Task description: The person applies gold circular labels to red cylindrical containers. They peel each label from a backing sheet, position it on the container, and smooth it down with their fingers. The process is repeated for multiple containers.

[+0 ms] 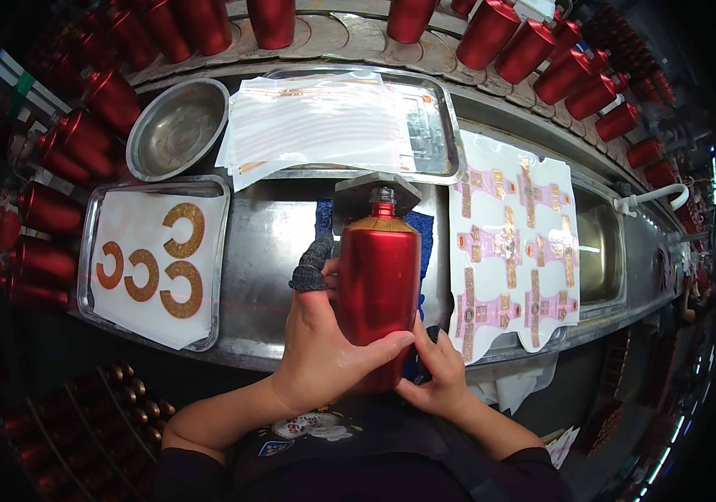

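A glossy red bottle (381,280) with a gold band round its shoulder and a clear threaded neck stands almost upright in front of me. My left hand (324,339) is closed on its left side, the thumb lying across the lower front and a black cover on one finger. Around the lower right side my right hand (439,368) grips it too, also with a black finger cover; its other fingers are partly hidden behind the bottle. Behind the neck sits a dark metal block (354,197). A blue cloth (427,238) shows on both sides of the bottle.
At left, a metal tray (222,284) holds a sheet with gold C-shaped decals. Beyond are a metal bowl (178,130) and another tray (457,159) stacked with white sheets (308,117). To the right lie pink-and-gold decal sheets (513,251) beside a sink (617,251). Red bottles line the conveyor (333,33).
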Demonstrator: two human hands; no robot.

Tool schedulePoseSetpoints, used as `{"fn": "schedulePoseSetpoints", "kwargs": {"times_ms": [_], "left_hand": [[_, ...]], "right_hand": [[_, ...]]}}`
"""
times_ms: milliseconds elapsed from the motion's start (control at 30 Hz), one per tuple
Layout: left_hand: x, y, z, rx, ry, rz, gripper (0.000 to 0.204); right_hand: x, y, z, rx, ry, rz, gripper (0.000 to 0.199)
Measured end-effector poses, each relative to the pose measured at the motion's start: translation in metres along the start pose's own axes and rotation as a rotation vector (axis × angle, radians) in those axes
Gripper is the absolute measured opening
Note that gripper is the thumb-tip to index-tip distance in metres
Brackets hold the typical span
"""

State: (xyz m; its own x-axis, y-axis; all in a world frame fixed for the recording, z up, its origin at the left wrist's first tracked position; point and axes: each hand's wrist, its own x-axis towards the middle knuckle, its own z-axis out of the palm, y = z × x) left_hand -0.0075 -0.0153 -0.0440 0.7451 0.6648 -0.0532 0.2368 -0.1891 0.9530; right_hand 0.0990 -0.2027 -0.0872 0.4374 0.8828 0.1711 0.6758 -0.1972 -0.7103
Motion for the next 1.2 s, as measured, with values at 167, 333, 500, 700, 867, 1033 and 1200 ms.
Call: {"fn": "schedulePoseSetpoints", "kwargs": {"times_ms": [167,333,500,700,867,1033,1200], "left_hand": [[0.0,0.008,0.005,0.068,-0.011,0.004,0.092],[-0.001,0.014,0.01,0.216,0.078,0.073,0.091],[-0.005,0.017,0.016,0.354,0.116,0.065,0.095],[-0.007,0.02,0.021,0.533,0.154,0.187,0.096],[-0.008,0.019,0.025,0.589,0.2,0.254,0.092],[-0.009,0.014,0.019,0.542,0.197,0.262,0.09],[-0.007,0.01,0.012,0.47,0.168,0.272,0.087]], "right_hand": [[0.005,0.003,-0.002,0.02,-0.031,-0.036,0.093],[0.011,0.001,-0.006,-0.004,-0.065,-0.055,0.09],[0.012,-0.008,-0.008,0.026,-0.125,0.102,0.053],[0.013,-0.011,-0.008,-0.014,-0.13,0.086,0.052],[0.016,-0.013,-0.006,-0.018,-0.121,0.072,0.06],[0.014,-0.015,-0.006,-0.042,-0.126,0.097,0.054],[0.011,-0.011,-0.003,-0.042,-0.098,0.078,0.058]]}}
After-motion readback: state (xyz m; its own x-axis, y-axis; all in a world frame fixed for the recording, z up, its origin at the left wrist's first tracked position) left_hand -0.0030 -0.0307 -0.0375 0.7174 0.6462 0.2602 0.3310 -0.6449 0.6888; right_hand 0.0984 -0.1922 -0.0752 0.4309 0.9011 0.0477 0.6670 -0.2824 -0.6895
